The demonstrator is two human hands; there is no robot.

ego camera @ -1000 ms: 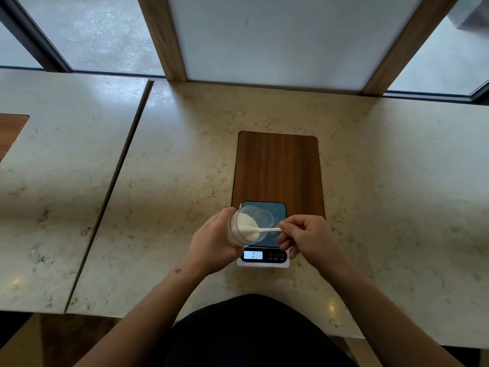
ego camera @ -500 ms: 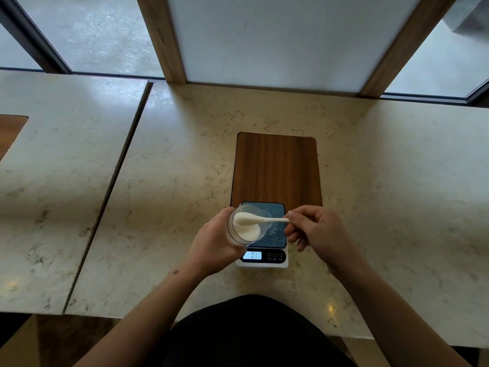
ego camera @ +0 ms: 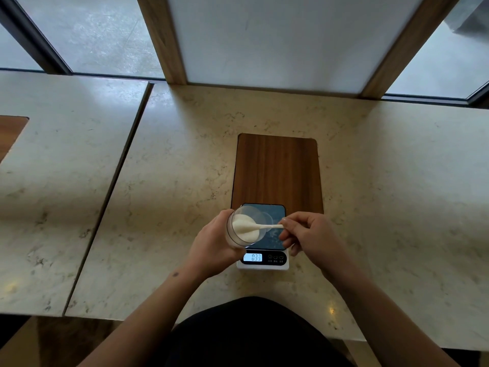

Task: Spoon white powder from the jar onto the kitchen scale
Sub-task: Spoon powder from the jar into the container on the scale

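A clear jar (ego camera: 244, 227) of white powder is tilted toward the right, gripped from the left by my left hand (ego camera: 214, 243). It hangs over the left side of the kitchen scale (ego camera: 264, 239), whose lit display reads 033. My right hand (ego camera: 308, 235) pinches the handle of a white spoon (ego camera: 260, 227). The spoon's bowl lies inside the jar mouth on the powder. A faint clear dish shape shows on the scale's dark glass platform behind the jar.
The scale sits at the near end of a dark wooden inlay (ego camera: 276, 170) in a pale marble counter (ego camera: 397, 194). A second marble slab (ego camera: 58, 181) lies to the left across a seam. Wooden posts and windows stand behind.
The spoon rose to the jar's top rim half a second ago and has dipped back into the powder. My right hand shifted slightly. The display still reads 033.
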